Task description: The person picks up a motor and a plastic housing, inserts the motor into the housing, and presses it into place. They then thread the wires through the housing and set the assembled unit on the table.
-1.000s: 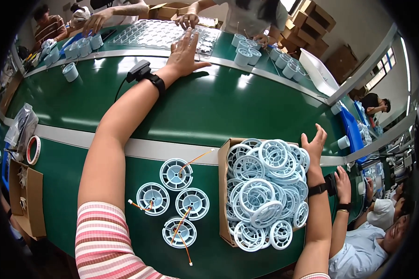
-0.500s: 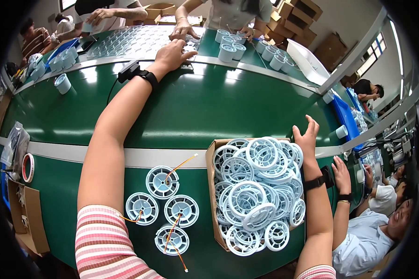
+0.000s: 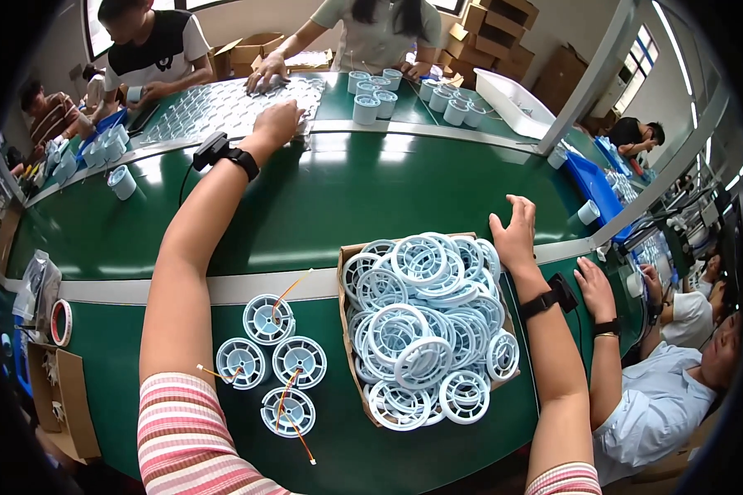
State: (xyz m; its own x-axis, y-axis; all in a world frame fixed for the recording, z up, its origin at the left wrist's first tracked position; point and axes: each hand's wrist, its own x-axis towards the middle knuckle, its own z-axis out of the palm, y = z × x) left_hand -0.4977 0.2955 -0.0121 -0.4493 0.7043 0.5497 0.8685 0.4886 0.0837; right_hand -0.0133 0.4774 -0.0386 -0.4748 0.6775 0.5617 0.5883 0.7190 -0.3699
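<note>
My left hand (image 3: 278, 124) reaches across the green belt to the near edge of a translucent sheet of rounded pockets (image 3: 210, 107). Its back faces me, its fingers are bent, and whatever they may hold is hidden. My right hand (image 3: 514, 233) is empty, thumb and fingers apart, just past the far right corner of an open cardboard box (image 3: 346, 326). Pale blue and white spoked plastic rings (image 3: 425, 359) heap above that box's rim. Left of it stand several round light-blue spoked housings (image 3: 300, 363) with thin red-yellow wires and white connectors.
Across the belt (image 3: 347, 190), a person's hand (image 3: 268, 73) lies over the sheet, near light-blue cups (image 3: 366, 109). A white tub (image 3: 512, 103) and blue tray (image 3: 590, 188) stand right. Another person's hand (image 3: 598, 289) is at my right. A tape roll (image 3: 61, 322) lies left.
The whole view has shifted, so the table things sit farther left. My left hand has drawn slightly nearer, its fingers now more bent. The person opposite has moved a hand leftward over the sheet.
</note>
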